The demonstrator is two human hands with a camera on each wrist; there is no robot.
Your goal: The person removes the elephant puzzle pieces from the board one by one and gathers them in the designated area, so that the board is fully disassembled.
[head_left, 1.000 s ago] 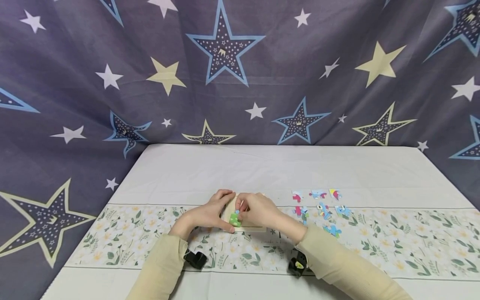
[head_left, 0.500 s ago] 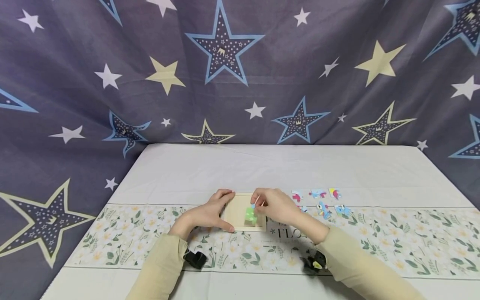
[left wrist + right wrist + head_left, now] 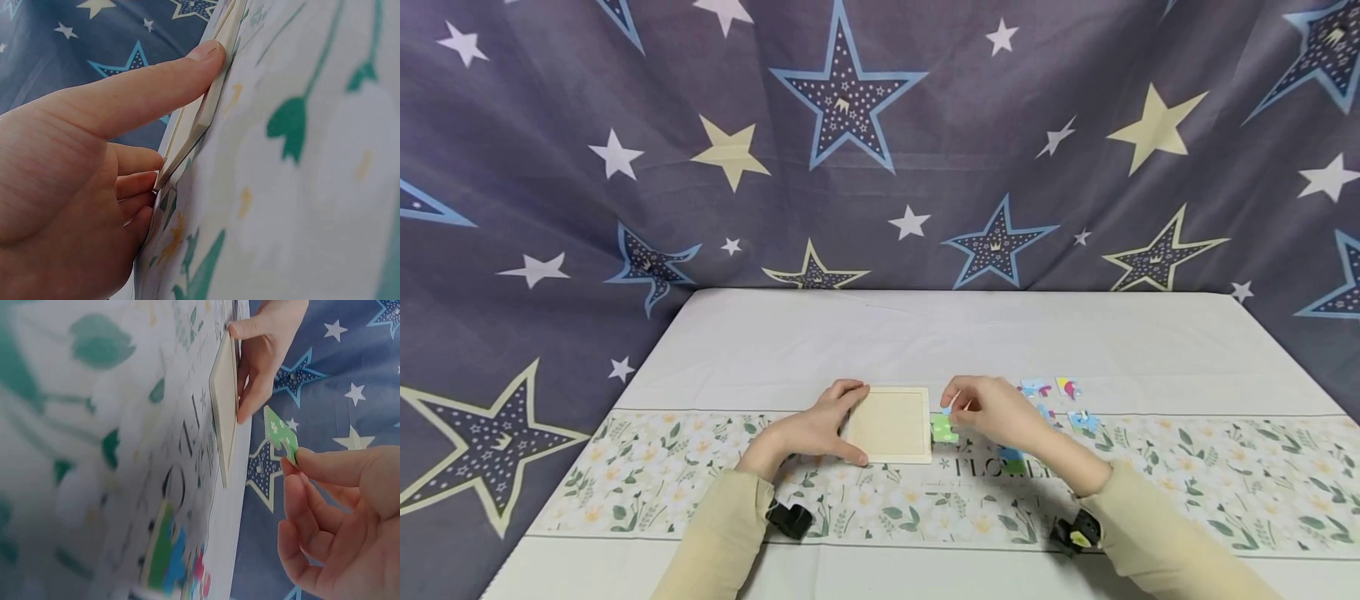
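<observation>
A shallow wooden puzzle tray (image 3: pixel 891 425) lies flat on the table, its bare base showing. My left hand (image 3: pixel 820 427) grips its left side, thumb (image 3: pixel 187 65) along the near edge and fingers around the far left corner. Just right of the tray, my right hand (image 3: pixel 1000 408) pinches a green jigsaw piece (image 3: pixel 942 428) between thumb and fingertips. White flower prints and a notched edge show on that piece (image 3: pixel 280 432) in the right wrist view, where it is raised off the cloth.
Several loose jigsaw pieces lie right of the tray, among them a yellow-and-pink piece (image 3: pixel 1068 388), a light blue piece (image 3: pixel 1084 421) and a green-and-blue piece (image 3: pixel 1013 460). My right hand hides part of the group. A star-patterned curtain (image 3: pixel 910 125) hangs behind the table.
My right hand has lifted the green jigsaw piece from the tray's left part and carried it right, past the tray's right edge. My left hand has stayed on the tray.
</observation>
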